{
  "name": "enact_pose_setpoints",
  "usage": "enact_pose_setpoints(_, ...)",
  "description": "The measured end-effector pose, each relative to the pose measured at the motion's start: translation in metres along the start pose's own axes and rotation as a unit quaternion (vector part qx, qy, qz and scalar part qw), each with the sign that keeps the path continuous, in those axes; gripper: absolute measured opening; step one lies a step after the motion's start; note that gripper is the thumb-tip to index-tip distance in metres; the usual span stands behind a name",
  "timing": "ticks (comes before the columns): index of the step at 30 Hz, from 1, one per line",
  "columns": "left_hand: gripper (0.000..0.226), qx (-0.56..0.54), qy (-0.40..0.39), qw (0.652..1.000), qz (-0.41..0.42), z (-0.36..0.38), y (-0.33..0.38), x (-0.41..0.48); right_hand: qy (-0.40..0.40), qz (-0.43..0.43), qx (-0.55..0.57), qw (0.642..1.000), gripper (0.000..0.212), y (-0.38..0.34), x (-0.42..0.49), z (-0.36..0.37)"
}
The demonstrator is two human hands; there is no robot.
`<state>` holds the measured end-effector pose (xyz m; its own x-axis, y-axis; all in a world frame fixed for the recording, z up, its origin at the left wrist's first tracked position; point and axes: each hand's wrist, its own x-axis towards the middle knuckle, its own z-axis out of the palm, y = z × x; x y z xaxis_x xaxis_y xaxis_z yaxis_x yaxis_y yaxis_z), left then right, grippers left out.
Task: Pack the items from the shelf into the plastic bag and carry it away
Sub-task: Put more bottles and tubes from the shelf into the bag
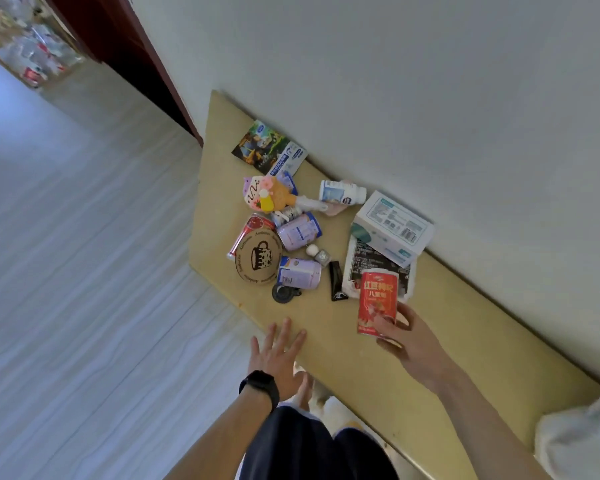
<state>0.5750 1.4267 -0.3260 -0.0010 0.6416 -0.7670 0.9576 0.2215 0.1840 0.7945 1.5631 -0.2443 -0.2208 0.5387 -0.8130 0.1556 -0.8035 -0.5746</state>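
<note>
My right hand point(407, 336) grips a red can point(376, 299) with white lettering, held just above the yellow shelf point(354, 351). My left hand point(279, 351) hovers open with spread fingers at the shelf's front edge, a black band on its wrist. Further along the shelf lie two purple cans point(298, 232), a round cork coaster point(258, 258), a white box point(392, 228), a white pouch point(371, 263), a black tube point(336, 280) and a white bottle point(342, 192). No plastic bag is in view.
The shelf runs along a pale wall point(430, 81). A picture card point(267, 147) and a pink toy point(267, 195) lie near its far end. Tiled floor point(84, 271) spreads to the left, a dark doorframe point(136, 57) stands beyond, and white cloth point(582, 438) sits at the lower right.
</note>
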Motion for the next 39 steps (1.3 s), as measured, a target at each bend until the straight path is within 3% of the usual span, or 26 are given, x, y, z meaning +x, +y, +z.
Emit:
enact_pose_setpoints(2,0.078,0.025,-0.008,1.0,-0.001,-0.002,0.001,0.0,-0.042,0.01,0.085,0.995,0.119,0.024,-0.028,-0.017)
enact_pose_setpoints(5,0.067,0.063,0.024,0.998,0.016,-0.014,0.005,0.001,-0.03,0.018,0.094,0.995,0.124,0.055,-0.05,-0.032)
enact_pose_setpoints(8,0.05,0.069,0.16,0.983,0.054,-0.039,0.012,0.007,0.029,0.009,0.086,0.996,0.116,0.074,-0.065,-0.039)
enact_pose_setpoints(12,0.063,0.097,0.298,0.947,0.076,-0.081,0.009,0.036,0.106,-0.05,0.029,0.993,0.114,0.09,-0.088,-0.043)
enact_pose_setpoints(15,0.068,0.14,0.271,0.951,0.047,-0.115,0.016,0.059,0.142,-0.096,0.015,0.985,0.116,0.099,-0.106,-0.044)
enact_pose_setpoints(19,0.049,0.228,0.203,0.952,0.029,-0.127,0.03,0.079,0.176,-0.132,0.039,0.975,0.113,0.107,-0.13,-0.045)
enact_pose_setpoints(25,0.041,0.281,0.2,0.938,0.045,-0.12,0.04,0.083,0.23,-0.142,0.029,0.962,0.11,0.123,-0.159,-0.05)
enact_pose_setpoints(30,0.048,0.201,0.242,0.948,0.052,-0.121,0.042,0.065,0.24,-0.163,0.001,0.957,0.106,0.127,-0.173,-0.061)
enact_pose_setpoints(33,0.059,0.111,0.273,0.955,0.035,-0.121,0.056,0.042,0.234,-0.173,-0.017,0.957,0.105,0.125,-0.178,-0.071)
enact_pose_setpoints(39,0.059,-0.05,0.311,0.948,0.046,-0.09,0.104,-0.003,0.243,-0.203,-0.025,0.948,0.101,0.125,-0.194,-0.103)
